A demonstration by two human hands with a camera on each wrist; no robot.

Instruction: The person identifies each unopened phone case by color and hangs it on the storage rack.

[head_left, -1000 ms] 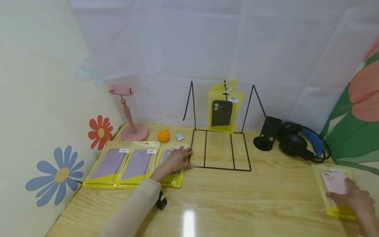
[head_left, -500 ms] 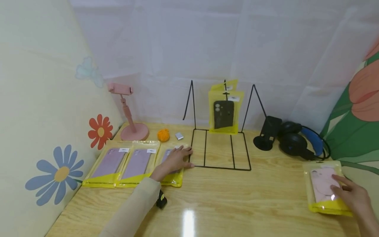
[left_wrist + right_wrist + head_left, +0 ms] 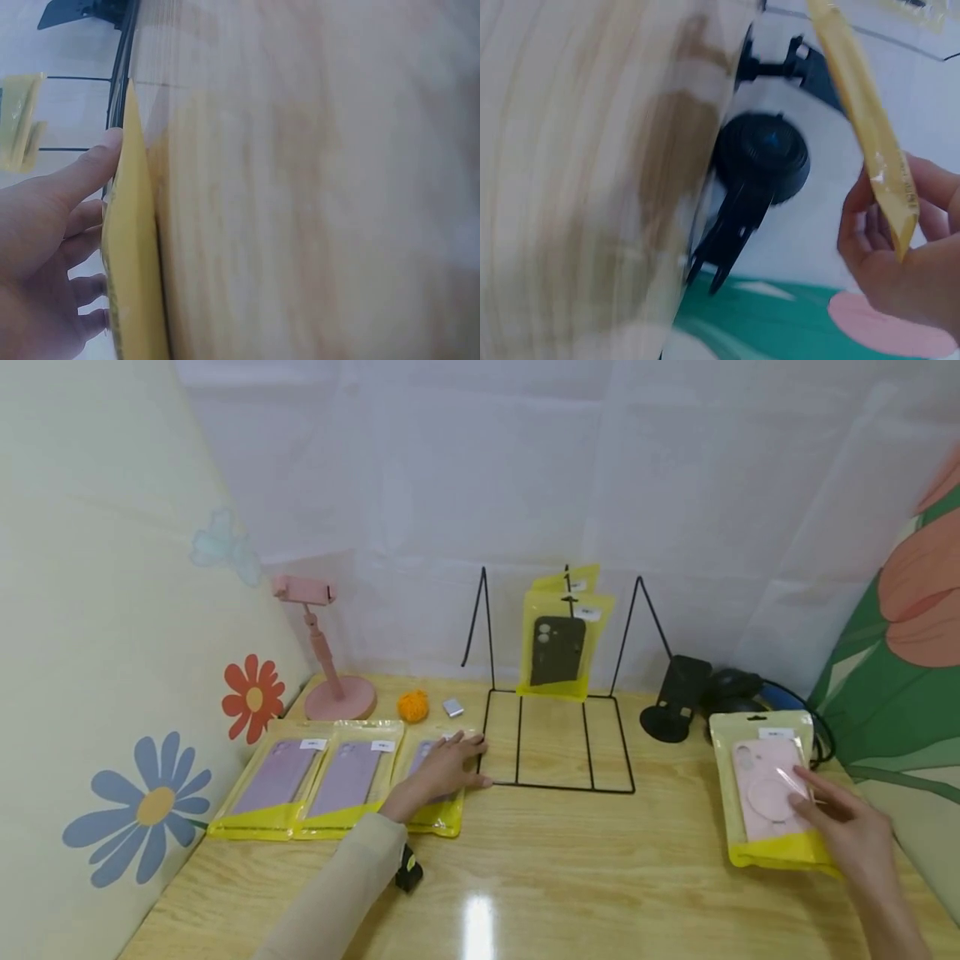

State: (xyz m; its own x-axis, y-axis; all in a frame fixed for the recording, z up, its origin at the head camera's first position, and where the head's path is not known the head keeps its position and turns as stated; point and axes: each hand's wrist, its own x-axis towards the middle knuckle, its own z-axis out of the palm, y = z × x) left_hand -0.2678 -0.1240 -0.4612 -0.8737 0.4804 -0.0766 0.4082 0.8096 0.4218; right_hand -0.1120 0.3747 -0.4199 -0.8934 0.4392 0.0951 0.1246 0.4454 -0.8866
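Observation:
My left hand (image 3: 444, 763) lies flat, fingers straight, on the rightmost of three yellow packets with purple phone cases (image 3: 429, 810) at the left of the wooden table (image 3: 570, 868). In the left wrist view the left hand (image 3: 56, 240) presses that packet's yellow edge (image 3: 133, 270) beside the wire rack. My right hand (image 3: 825, 814) grips a yellow packet with a pink phone case (image 3: 765, 777), lifted and tilted upright above the table's right side. The right wrist view shows the right hand (image 3: 900, 262) with fingers curled round the packet's lower edge (image 3: 866, 142).
A black wire display rack (image 3: 558, 739) stands at the back centre with a dark phone case packet (image 3: 558, 647) hanging on it. Black headphones (image 3: 738, 689) and a black stand (image 3: 675, 697) sit right of it. A pink phone holder (image 3: 330, 643), orange pompom (image 3: 413, 705) and small silver item (image 3: 453, 707) stand at the back left.
My right hand has lifted the pink case packet off the table's right edge and carried it left and up, tilting it upright. The left hand has stayed on its packet.

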